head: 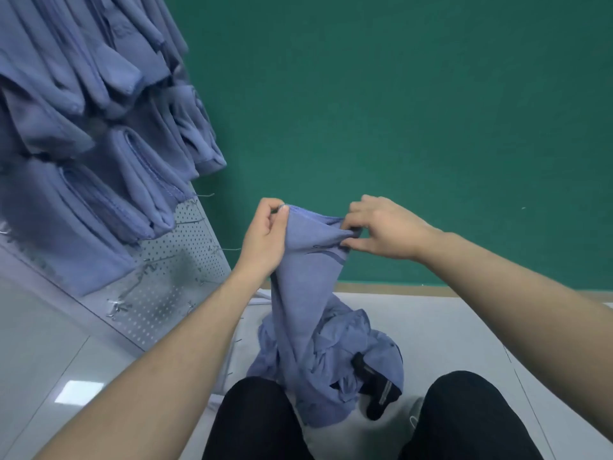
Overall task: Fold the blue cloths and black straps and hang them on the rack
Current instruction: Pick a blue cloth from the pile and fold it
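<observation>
I hold a blue cloth [305, 287] up in front of me by its top edge. My left hand [263, 239] pinches the left corner and my right hand [384, 227] pinches the right corner. The cloth hangs down into a heap of more blue cloths [335, 360] on the floor between my knees. A black strap [378, 390] with a grey stripe lies in that heap at its right side. The pegboard rack [172, 260] stands at my left, with several folded blue cloths [99, 134] hanging from its hooks.
A green wall [398, 111] rises straight ahead behind the cloth. Bare metal hooks [116, 307] stick out of the lower part of the pegboard. My knees in black trousers [464, 419] frame the heap on the grey floor [447, 333].
</observation>
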